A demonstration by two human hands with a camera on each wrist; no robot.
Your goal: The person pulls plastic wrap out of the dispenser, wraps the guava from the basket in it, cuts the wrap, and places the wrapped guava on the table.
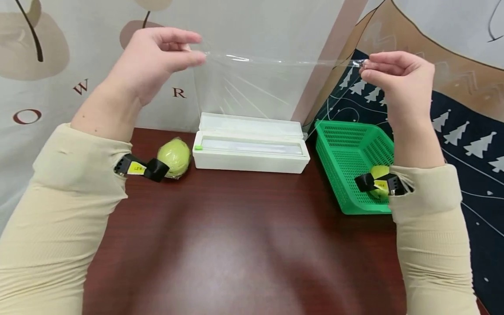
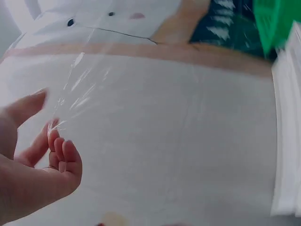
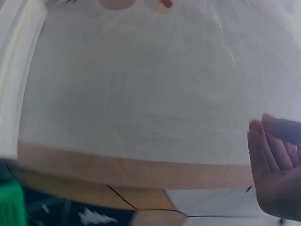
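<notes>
A sheet of clear cling film point(image 1: 252, 83) stretches between both raised hands above a white cling film box point(image 1: 252, 162), whose lid stands up. My left hand point(image 1: 157, 57) holds the film's left corner; in the left wrist view, the creased film point(image 2: 77, 89) converges at the fingertips while one finger stands apart. At the other corner, my right hand point(image 1: 405, 74) pinches the gathered edge between thumb and fingers. Below the left hand, a round green fruit point(image 1: 175, 155) in film sits beside the box on the dark red table point(image 1: 236, 245).
Right of the box stands a green plastic basket point(image 1: 334, 175) with another green fruit point(image 1: 379, 170) inside, partly hidden by the right wrist strap. A printed cloth point(image 1: 244, 26) rises behind the table.
</notes>
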